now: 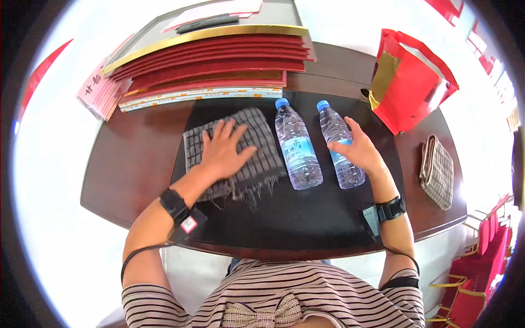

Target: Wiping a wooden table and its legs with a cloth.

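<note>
Under my left hand [223,153] lies a folded dark grey checked cloth [262,141] with a fringed near edge. The palm is flat on it and the fingers are spread. My right hand [361,151] is around the right-hand water bottle [350,176]. Its thumb crosses the blue label and its fingers are at the bottle's right side, their tips partly hidden. A second clear water bottle [303,172] with a blue cap lies between the cloth and that bottle. Both bottles point their caps away from me.
Behind the cloth, a stack of red folders [213,61] carries a gold-edged tray [283,18] with black pens [207,23]. Pink cards [102,88] bear writing at left. A red paper bag [414,86] and a folded checked cloth [437,172] are at right. Red chairs [471,283] stand beyond the wooden table [123,164].
</note>
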Available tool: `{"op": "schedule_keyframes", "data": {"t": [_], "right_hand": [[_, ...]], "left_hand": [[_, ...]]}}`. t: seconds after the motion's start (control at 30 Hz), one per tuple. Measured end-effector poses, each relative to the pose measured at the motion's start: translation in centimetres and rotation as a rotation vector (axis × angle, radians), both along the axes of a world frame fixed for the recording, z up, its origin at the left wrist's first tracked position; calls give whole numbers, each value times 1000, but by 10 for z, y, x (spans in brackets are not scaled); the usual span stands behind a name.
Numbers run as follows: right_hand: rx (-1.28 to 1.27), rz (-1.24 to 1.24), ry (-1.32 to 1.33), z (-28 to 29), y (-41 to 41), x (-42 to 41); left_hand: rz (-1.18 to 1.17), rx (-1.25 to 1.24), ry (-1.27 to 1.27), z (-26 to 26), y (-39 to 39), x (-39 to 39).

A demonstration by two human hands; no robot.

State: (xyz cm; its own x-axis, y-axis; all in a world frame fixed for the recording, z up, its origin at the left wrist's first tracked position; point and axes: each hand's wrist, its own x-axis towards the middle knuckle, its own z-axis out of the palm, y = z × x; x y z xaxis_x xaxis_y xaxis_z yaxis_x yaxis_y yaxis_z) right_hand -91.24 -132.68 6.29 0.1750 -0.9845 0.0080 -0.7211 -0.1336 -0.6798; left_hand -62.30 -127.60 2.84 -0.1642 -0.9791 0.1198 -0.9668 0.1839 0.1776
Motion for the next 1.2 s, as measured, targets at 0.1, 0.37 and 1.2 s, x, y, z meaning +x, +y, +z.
{"op": "schedule_keyframes", "data": {"t": [0.1, 0.37, 1.2], "right_hand": [[-6, 28, -33, -7, 6, -10], [29, 108, -470, -38, 22, -35], [154, 31, -268, 0, 37, -15]], "left_hand": [[226, -81, -148, 25, -16, 0], [85, 293, 515, 27, -57, -76], [1210, -885, 175, 103, 81, 370]]}}
